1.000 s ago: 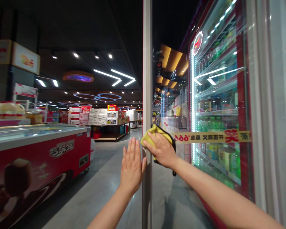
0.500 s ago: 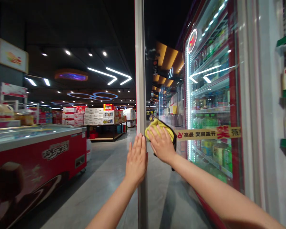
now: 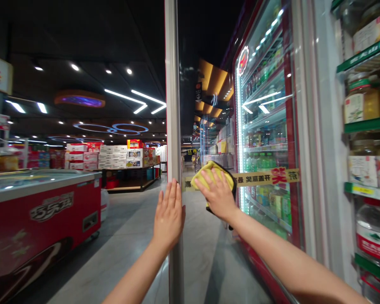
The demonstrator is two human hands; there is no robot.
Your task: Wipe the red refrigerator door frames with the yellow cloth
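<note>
My left hand lies flat against the pale upright edge frame of a glass door, fingers straight and holding nothing. On the glass to its right, my right hand presses a yellow cloth with a dark border, its fingers spread across the cloth. The cloth covers part of a gold strip with mirrored lettering that runs across the pane. Behind the glass, lit shelves of bottles show; whether they are reflected or seen through it, I cannot tell.
A red chest freezer with a glass top stands at the left. Farther back, stacked boxes sit on a low display table. At the right are shelves with green edging, holding jars and a large water bottle. Grey floor stretches between.
The view has turned right, bringing more of the right-hand shelves in. My right hand and the cloth have slid right, away from the door's edge, uncovering the strip's left end. My left hand stays on the frame.
</note>
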